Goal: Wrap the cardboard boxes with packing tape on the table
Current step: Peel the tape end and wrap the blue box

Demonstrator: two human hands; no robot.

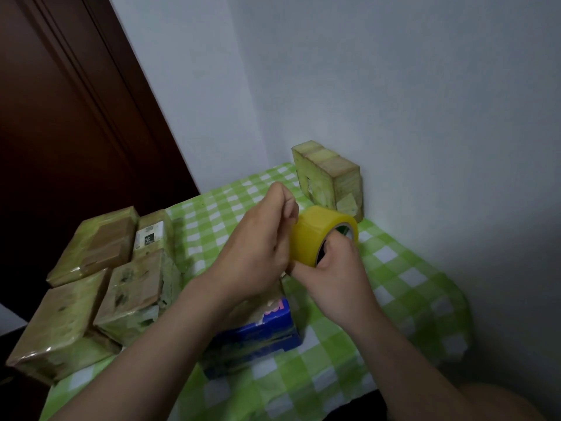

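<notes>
A yellow roll of packing tape (pixel 315 235) is held above the table, in front of me. My right hand (pixel 337 275) grips it with fingers hooked into the core. My left hand (pixel 261 241) is at the roll's left side, its fingers curled and pinched together at the tape's surface. Under my left forearm lies a blue box (pixel 261 332), partly hidden. Several tape-wrapped cardboard boxes (pixel 121 275) are stacked at the left end of the table. One more wrapped box (pixel 328 177) stands on edge against the wall.
The table has a green and white checked cloth (pixel 394 287). A white wall runs close along the right and back. A dark brown door (pixel 66 117) is at the left behind the stacked boxes.
</notes>
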